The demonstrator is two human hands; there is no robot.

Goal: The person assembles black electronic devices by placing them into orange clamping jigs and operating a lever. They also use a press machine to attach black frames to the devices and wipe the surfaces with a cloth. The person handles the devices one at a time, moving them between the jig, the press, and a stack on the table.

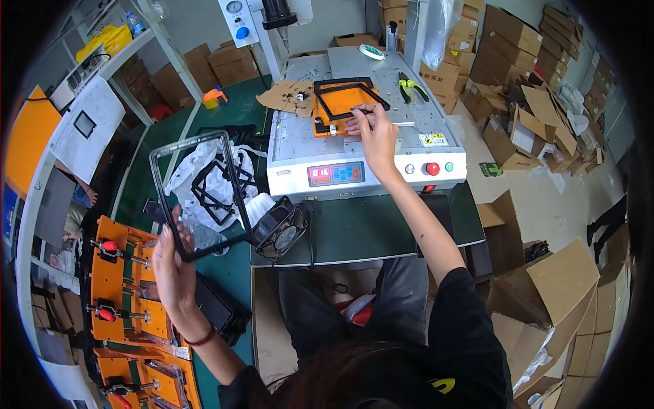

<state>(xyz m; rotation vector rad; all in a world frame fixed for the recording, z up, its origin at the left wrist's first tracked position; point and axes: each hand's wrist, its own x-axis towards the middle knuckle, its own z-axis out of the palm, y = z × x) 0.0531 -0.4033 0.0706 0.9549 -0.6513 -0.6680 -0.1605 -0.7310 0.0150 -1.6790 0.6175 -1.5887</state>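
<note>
My left hand (174,262) grips a thin black rectangular frame (238,184) by its lower left corner, holding it up tilted over the left part of the bench. My right hand (376,136) is closed at the near edge of another black frame (323,102), thumb and fingertips pinching it. That second frame lies on an orange fixture plate (349,97) on the grey bed of a benchtop press machine (293,143). Fingers partly hide its near right corner. Above the bed hangs the machine's dark pointed head (279,20).
More black frames (218,194) lie on white plastic wrap. A black fan (281,230) stands before the machine's control panel (335,174). Green-handled pliers (413,87) and brown cardboard (286,97) rest on the bed. Orange clamp fixtures (112,286) fill the lower left; cartons (545,286) stand right.
</note>
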